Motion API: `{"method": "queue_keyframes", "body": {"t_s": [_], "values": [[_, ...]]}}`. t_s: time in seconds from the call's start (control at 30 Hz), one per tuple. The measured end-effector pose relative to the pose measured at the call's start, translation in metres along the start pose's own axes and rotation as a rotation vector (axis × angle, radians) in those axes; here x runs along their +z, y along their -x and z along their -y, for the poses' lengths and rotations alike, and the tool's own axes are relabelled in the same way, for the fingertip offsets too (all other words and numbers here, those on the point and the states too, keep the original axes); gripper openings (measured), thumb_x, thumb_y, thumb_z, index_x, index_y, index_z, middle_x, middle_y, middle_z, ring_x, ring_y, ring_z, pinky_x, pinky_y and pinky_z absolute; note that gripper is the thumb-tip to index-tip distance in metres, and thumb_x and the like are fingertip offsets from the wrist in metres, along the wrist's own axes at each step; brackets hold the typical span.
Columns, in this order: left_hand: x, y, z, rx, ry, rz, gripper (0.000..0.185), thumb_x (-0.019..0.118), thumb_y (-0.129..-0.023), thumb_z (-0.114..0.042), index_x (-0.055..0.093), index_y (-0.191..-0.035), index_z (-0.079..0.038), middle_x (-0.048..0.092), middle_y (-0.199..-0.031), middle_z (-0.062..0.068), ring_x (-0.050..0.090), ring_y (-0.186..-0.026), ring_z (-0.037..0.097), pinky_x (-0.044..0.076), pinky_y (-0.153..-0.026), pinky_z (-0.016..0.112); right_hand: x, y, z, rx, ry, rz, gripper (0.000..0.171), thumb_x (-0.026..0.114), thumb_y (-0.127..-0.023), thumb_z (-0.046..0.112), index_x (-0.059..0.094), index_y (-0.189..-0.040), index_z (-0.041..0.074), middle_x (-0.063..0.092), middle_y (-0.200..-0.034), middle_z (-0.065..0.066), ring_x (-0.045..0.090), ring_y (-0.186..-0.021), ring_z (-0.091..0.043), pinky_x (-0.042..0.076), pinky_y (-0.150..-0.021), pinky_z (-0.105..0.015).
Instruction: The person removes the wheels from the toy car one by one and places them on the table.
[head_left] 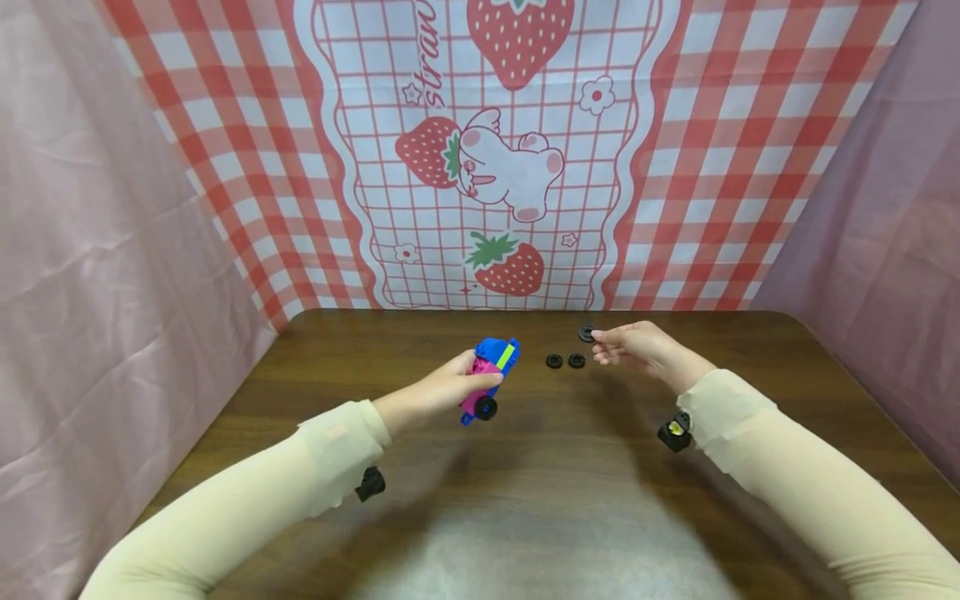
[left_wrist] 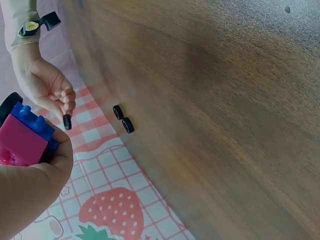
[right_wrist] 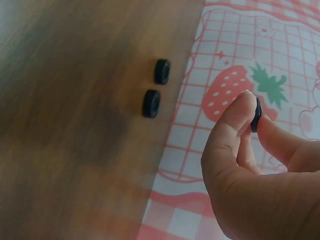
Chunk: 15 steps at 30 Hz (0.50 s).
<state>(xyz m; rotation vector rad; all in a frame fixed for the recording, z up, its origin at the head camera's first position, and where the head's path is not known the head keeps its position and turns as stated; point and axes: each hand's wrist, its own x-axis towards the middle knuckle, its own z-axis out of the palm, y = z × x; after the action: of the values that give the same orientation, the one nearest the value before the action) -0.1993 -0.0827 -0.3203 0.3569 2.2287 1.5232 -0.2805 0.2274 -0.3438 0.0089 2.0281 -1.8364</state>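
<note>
1. A blue and pink toy car (head_left: 489, 377) is gripped in the left hand (head_left: 442, 390), fingers curled round its body, and is held tilted above the desk (head_left: 525, 500); one black wheel (head_left: 486, 407) is already seen fitted at its lower end.
2. A small black wheel (right_wrist: 256, 114) is pinched edge-on between thumb and fingertips of the right hand (head_left: 633, 346), raised off the desk to the right of the car.
3. Two more loose wheels (head_left: 565, 361) are seen lying side by side on the desk, between the hands and near the far edge.
4. For the step judged to be in hand, the pinched wheel would best be turned flat-on to an empty axle and pressed straight, while the car is kept steady in the left hand; a skewed push could let the little wheel slip from the fingertips.
5. No container is in view; the spare wheels lie bare on the desk, where they might roll if knocked.
</note>
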Motion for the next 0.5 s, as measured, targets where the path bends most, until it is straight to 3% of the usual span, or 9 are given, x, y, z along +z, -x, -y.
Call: {"method": "queue_keyframes", "body": {"t_s": [0.2, 0.37, 0.5], "values": [[-0.001, 0.001, 0.000, -0.009, 0.016, 0.006, 0.046, 0.051, -0.099, -0.019, 0.034, -0.135, 0.006, 0.055, -0.112, 0.019, 0.058, -0.087, 0.016, 0.051, -0.071, 0.026, -0.007, -0.010, -0.013, 0.051, -0.014, -0.024, 0.020, 0.054, -0.098, 0.009, 0.058, -0.105, -0.010, 0.068, -0.067, -0.001, 0.066, -0.061, -0.008, 0.056, -0.065, -0.022], [0.000, 0.001, 0.003, -0.023, 0.006, 0.067, 0.053, 0.050, -0.099, -0.017, 0.027, -0.142, 0.005, 0.050, -0.124, 0.023, 0.057, -0.100, 0.023, 0.053, -0.079, 0.031, -0.014, -0.015, -0.027, 0.118, -0.007, -0.030, 0.016, 0.050, -0.099, 0.006, 0.055, -0.103, -0.009, 0.067, -0.067, -0.002, 0.066, -0.059, -0.009, 0.056, -0.062, -0.022], [0.002, 0.000, 0.004, -0.004, 0.013, 0.081, 0.053, 0.049, -0.100, -0.017, 0.026, -0.142, 0.006, 0.050, -0.123, 0.023, 0.056, -0.099, 0.023, 0.053, -0.080, 0.031, -0.017, -0.018, -0.034, 0.141, 0.009, -0.028, 0.017, 0.049, -0.099, 0.005, 0.055, -0.104, -0.010, 0.066, -0.066, -0.001, 0.066, -0.060, -0.009, 0.056, -0.063, -0.022]]}}
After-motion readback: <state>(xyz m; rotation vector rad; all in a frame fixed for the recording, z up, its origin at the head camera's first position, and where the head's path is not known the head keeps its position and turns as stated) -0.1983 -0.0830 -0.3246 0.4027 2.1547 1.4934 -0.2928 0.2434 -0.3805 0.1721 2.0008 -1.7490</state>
